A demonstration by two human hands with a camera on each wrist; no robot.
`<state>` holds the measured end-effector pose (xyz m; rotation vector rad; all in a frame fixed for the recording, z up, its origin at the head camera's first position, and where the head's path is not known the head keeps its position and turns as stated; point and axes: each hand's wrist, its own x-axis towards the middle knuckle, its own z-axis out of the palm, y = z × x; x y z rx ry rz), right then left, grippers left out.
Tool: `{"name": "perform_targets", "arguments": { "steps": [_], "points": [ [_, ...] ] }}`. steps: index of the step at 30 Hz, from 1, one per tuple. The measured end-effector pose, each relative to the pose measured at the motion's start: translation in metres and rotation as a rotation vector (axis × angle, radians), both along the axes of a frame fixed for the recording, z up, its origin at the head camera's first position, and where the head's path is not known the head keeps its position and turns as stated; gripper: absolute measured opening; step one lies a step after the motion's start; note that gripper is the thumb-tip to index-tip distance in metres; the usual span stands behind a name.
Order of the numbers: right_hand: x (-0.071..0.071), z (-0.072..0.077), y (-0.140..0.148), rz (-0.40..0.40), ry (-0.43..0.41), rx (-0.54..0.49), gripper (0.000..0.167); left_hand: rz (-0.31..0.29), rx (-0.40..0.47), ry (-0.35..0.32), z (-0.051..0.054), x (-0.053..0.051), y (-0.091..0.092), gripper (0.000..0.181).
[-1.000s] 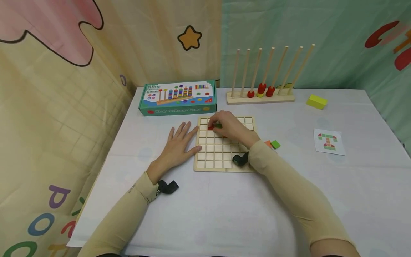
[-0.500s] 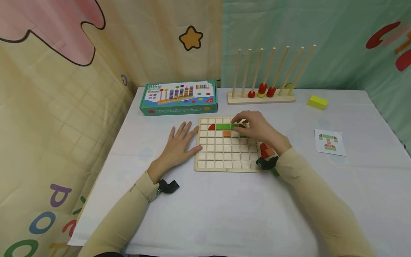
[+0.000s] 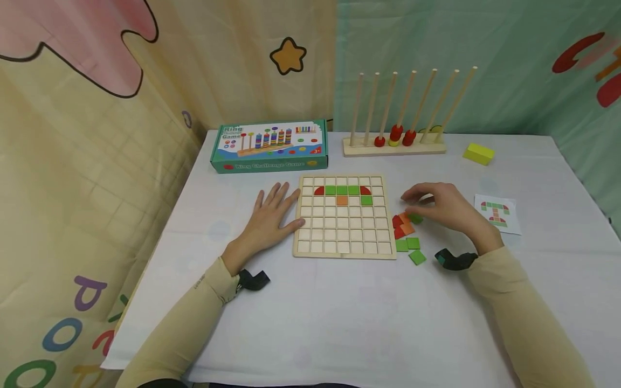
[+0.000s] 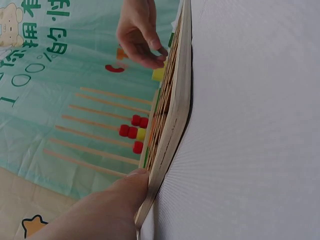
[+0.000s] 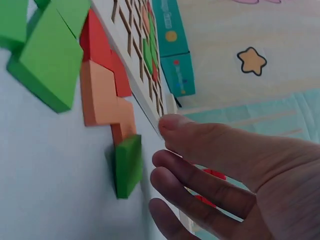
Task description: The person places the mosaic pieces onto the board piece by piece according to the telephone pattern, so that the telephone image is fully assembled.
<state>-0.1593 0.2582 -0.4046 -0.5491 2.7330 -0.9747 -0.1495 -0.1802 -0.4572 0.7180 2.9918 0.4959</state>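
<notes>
Nearest the worktop's (image 3: 310, 323) near edge are two beige sleeves (image 3: 179, 328), cut off by the bottom of the head view. Going farther in, the loose tiles (image 3: 417, 257) (green, red, orange) sit just off the right edge of the wooden grid board (image 3: 329, 235), mid-worktop. The left hand (image 3: 264, 229) is at the board's left edge, grip spread wide and holding nothing. The left wrist cam shows its thumb touching the board's rim, but hardly any of the tiles.

On the board: a red quarter-round, three greens, another red, then an orange under the middle green and a green under the right-hand red.

The right hand (image 3: 451, 210) hovers by the loose tiles, grip loosely curved, thumb and fingers apart, nothing in it. From the head it half hides one green tile; the right wrist cam shows that tile properly, plus how thick they all are. The wrist covers a corner of the pattern card (image 3: 499, 213), and the print's pretty tiny.

Yellow block (image 3: 478, 154) toward the far right corner, Ring Challenge Game box (image 3: 269, 148) at the far left corner, peg rack (image 3: 359, 150) along the far edge. Only the left wrist cam catches the curtain's (image 4: 55, 100) lettering.
</notes>
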Motion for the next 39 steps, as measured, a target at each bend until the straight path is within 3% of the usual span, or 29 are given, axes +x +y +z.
{"name": "perform_targets", "arguments": {
  "steps": [10, 27, 33, 39],
  "points": [
    [-0.002, -0.002, 0.026, 0.074, -0.151, 0.001, 0.042, 0.004, -0.001, -0.013, -0.001, -0.001, 0.002, 0.082],
    [-0.001, -0.006, 0.014, 0.008, 0.027, 0.035, 0.027, 0.005, -0.013, -0.014, -0.003, -0.003, 0.000, 0.082],
    [-0.007, -0.001, -0.013, 0.053, 0.104, 0.001, 0.025, 0.008, -0.007, -0.015, -0.002, -0.004, 0.000, 0.082],
    [-0.020, 0.007, -0.060, 0.130, 0.135, 0.014, 0.024, 0.009, -0.011, -0.021, -0.002, -0.002, 0.001, 0.082]
  ]
}}
